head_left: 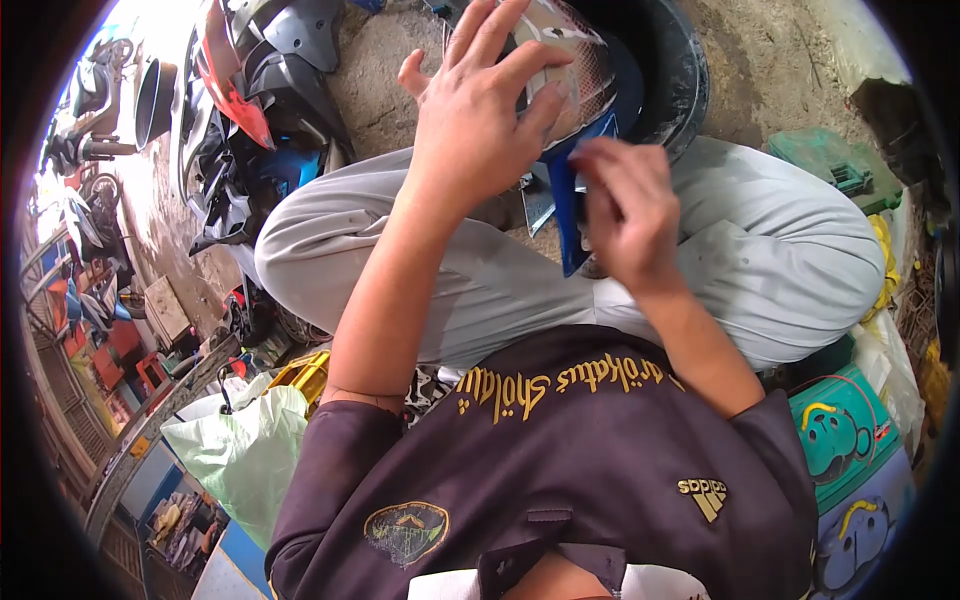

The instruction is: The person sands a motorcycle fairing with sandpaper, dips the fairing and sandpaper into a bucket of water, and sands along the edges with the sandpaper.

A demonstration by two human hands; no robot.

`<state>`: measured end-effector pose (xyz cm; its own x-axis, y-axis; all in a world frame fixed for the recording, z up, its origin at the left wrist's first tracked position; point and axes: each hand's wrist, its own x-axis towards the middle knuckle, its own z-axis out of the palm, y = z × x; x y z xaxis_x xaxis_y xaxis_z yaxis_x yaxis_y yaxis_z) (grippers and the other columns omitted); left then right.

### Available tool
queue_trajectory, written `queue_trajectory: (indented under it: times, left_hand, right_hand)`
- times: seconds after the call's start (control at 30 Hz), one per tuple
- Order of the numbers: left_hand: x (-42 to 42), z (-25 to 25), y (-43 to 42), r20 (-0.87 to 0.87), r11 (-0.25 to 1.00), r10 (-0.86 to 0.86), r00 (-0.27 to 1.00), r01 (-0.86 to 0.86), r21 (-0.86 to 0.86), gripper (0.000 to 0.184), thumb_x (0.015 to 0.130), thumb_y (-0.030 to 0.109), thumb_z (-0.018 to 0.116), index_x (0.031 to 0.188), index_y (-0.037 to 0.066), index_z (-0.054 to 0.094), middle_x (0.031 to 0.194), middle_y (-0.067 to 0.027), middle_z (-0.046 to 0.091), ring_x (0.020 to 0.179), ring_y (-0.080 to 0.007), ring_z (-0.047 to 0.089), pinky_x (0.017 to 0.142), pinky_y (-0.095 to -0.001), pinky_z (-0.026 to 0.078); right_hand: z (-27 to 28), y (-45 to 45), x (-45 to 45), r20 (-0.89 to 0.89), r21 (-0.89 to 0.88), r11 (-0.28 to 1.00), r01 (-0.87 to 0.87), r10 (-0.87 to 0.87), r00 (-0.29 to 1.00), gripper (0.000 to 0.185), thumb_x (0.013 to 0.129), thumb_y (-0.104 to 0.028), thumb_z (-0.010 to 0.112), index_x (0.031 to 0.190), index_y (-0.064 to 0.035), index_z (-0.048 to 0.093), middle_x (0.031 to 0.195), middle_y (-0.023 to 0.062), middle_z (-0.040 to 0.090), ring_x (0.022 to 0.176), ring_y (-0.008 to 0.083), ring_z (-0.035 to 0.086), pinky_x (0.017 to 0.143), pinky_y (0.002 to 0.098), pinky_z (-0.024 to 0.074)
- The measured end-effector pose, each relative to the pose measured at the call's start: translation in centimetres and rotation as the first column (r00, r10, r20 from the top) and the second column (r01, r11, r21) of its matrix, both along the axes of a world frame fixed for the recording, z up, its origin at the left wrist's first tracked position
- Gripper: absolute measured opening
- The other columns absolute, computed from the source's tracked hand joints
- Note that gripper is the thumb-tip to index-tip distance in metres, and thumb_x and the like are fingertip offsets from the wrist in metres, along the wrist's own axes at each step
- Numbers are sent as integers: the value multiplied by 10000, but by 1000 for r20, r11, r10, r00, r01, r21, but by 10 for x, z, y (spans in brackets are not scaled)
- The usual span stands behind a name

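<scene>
A blue panel [566, 205] with a pale, mesh-patterned upper part [590, 75] stands between my knees; it looks like a motorcycle body part. My left hand [490, 105] lies over its left side, fingers stretched and spread, hiding some of the surface. Close to the blue edge, my right hand [632, 205] has curled fingers, its fingertips blurred by motion. Whatever may be pinched there cannot be made out. Beneath and behind the panel is a black tub [690, 85].
Black, red and grey fairing parts [290, 90] are piled at the upper left. A pale green plastic bag [245, 450] and a yellow crate [300, 378] sit by my left side. On the right are a green plastic case [835, 170] and a teal box [845, 430].
</scene>
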<state>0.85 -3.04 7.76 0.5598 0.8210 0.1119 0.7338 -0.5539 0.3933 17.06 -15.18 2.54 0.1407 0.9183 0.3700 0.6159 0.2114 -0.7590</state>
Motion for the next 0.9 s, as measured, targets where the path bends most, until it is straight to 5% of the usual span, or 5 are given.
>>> queue_trajectory:
  times: [0.27, 0.37, 0.5, 0.6, 0.9]
  left_hand:
    - [2, -1, 0, -20, 1000, 22, 1000, -22, -2, 329, 951, 293, 737, 1263, 198, 781, 1704, -173, 471, 1612, -439, 360, 1160, -726, 280]
    - [0, -18, 0, 36, 998, 23, 999, -25, 54, 298, 984, 332, 711, 1266, 287, 793, 1722, -51, 484, 1650, -296, 340, 1216, -714, 178]
    - [-2, -19, 0, 35, 997, 26, 999, -28, 67, 297, 986, 338, 706, 1268, 289, 788, 1719, -54, 483, 1650, -299, 338, 1216, -713, 176]
    - [-1, -17, -2, 29, 998, 22, 999, -23, 58, 302, 983, 334, 706, 1270, 287, 786, 1716, -56, 485, 1647, -303, 343, 1214, -715, 178]
    - [0, -17, 1, 32, 998, 22, 999, -24, 66, 303, 982, 316, 710, 1274, 280, 782, 1718, -52, 481, 1646, -305, 341, 1211, -722, 185]
  right_hand:
    - [-3, 1, 3, 40, 18, 1000, 5, -6, 999, 187, 914, 34, 689, 1067, 4, 791, 1098, 129, 783, 974, 357, 679, 879, 430, 539]
    - [-19, 8, 18, 90, -60, 997, 49, -44, 995, 220, 884, 59, 713, 1082, -2, 790, 1135, 101, 778, 962, 347, 669, 902, 426, 545]
    - [2, -3, 3, 67, 76, 990, -118, 113, 991, 209, 943, 40, 661, 1106, 2, 785, 1107, 139, 791, 977, 367, 676, 880, 433, 554]
    - [-19, 6, 21, 58, -90, 995, 52, -47, 997, 242, 910, 59, 674, 1123, 4, 775, 1147, 118, 778, 979, 364, 671, 872, 440, 561]
    - [5, -1, 3, 81, 56, 997, -46, 41, 996, 182, 914, 63, 726, 1078, 18, 792, 1091, 137, 807, 918, 345, 706, 839, 409, 576]
